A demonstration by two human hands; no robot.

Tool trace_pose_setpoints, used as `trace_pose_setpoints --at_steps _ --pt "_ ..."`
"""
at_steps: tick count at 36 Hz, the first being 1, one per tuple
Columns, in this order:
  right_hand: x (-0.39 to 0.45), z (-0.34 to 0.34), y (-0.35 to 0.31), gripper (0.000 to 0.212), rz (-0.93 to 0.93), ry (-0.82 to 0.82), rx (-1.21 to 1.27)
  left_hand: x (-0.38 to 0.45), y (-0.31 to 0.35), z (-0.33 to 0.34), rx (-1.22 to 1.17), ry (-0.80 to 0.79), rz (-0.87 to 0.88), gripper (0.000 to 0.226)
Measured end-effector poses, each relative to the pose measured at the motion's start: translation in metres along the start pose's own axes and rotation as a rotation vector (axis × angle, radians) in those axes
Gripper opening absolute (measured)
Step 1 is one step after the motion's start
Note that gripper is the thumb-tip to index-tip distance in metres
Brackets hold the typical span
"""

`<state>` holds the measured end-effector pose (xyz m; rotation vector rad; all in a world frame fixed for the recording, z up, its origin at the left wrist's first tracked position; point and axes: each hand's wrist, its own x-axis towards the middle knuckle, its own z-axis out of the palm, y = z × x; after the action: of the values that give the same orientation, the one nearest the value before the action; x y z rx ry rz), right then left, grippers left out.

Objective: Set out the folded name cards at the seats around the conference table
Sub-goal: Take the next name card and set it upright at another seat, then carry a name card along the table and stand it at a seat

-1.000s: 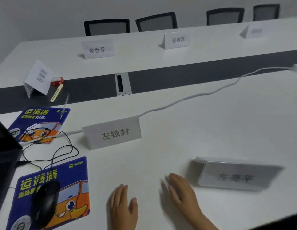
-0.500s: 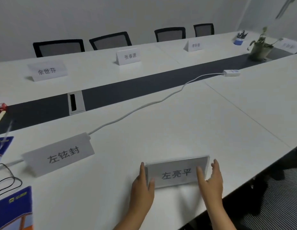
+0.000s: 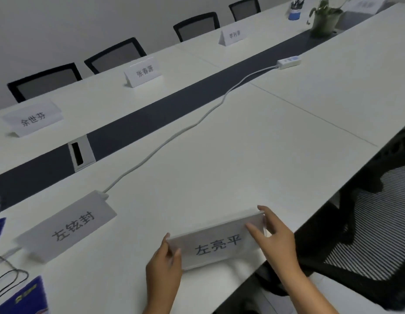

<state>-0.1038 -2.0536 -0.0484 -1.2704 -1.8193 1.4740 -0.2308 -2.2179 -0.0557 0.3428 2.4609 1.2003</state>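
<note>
A folded name card reading 左亮平 (image 3: 216, 245) stands near the front edge of the white conference table (image 3: 253, 141). My left hand (image 3: 165, 266) grips its left end and my right hand (image 3: 274, 239) grips its right end. Another card, 左铉封 (image 3: 70, 227), stands to the left on the near side. Across the dark centre strip stand three more cards: 余世芬 (image 3: 32, 118), 张春源 (image 3: 143, 72) and a blurred one (image 3: 233, 36).
A white cable (image 3: 174, 137) runs across the table to a power strip (image 3: 288, 61). A potted plant (image 3: 325, 18) and pen cup (image 3: 294, 10) stand far right. Black mesh chairs (image 3: 115, 55) line the far side; one chair (image 3: 367, 227) sits at my right. Blue mouse pad (image 3: 24, 298) at lower left.
The view has swung right and tilted. My hands went from resting flat on the table to gripping both ends of the 左亮平 card, which now stands turned slightly near the edge.
</note>
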Motion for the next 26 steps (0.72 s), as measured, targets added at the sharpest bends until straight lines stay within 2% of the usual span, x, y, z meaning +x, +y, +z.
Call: trace_pose_setpoints --at_steps 4,8,10,13,16,18,22,26 --pt "-0.058 -0.013 0.006 0.042 -0.088 0.088 -0.11 -0.031 -0.004 -0.023 -0.017 -0.043 0.036 0.046" --pt "-0.125 -0.033 0.019 0.043 -0.185 0.266 -0.246 -0.06 0.002 -0.037 0.016 -0.196 0.146 0.044" --pt "-0.159 -0.045 0.026 0.045 -0.153 0.358 -0.221 -0.073 0.005 -0.037 0.046 -0.299 0.208 0.043" --pt "-0.201 -0.071 0.038 0.035 -0.065 0.503 -0.104 -0.097 0.009 -0.029 0.082 -0.471 0.31 0.04" --pt "-0.237 -0.102 0.055 0.053 0.042 0.624 0.004 -0.122 0.017 -0.013 0.108 -0.654 0.409 0.038" --pt "-0.259 -0.125 0.065 0.054 0.12 0.728 0.134 -0.141 0.021 0.005 0.134 -0.751 0.472 0.038" --pt "-0.296 -0.166 0.089 0.06 0.156 0.911 0.207 -0.185 0.027 0.055 0.194 -0.89 0.556 0.039" --pt "-0.318 -0.217 0.123 0.07 0.237 1.011 0.27 -0.23 0.036 0.115 0.284 -0.988 0.555 0.044"
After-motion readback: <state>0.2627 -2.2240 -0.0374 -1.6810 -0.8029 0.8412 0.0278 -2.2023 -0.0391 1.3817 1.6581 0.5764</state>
